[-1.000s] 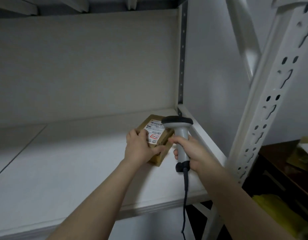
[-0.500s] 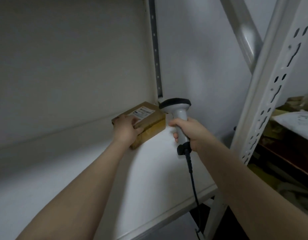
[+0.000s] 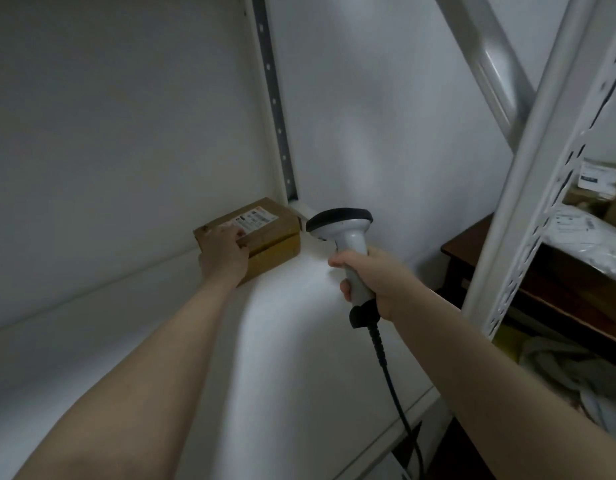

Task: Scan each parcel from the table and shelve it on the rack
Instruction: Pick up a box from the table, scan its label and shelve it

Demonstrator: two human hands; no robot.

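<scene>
A small brown cardboard parcel (image 3: 265,233) with a white label on top lies on the white rack shelf (image 3: 299,341), deep in the back right corner by the rear upright. My left hand (image 3: 225,254) rests on the parcel's near left end, fingers laid over its top edge. My right hand (image 3: 368,275) grips the handle of a grey barcode scanner (image 3: 344,233), held upright just right of the parcel, its black head level with the box. The scanner's black cable (image 3: 393,386) hangs down past the shelf's front edge.
A white perforated rack post (image 3: 541,174) rises at the right, with a diagonal brace behind it. Beyond it a dark wooden table (image 3: 548,289) carries more parcels, including a white poly bag (image 3: 590,233) and a labelled box (image 3: 597,181). Crumpled wrapping lies below.
My left hand has slid the parcel farther back into the shelf's rear corner. The view has shifted left, and the scanner hand has stayed beside the box.
</scene>
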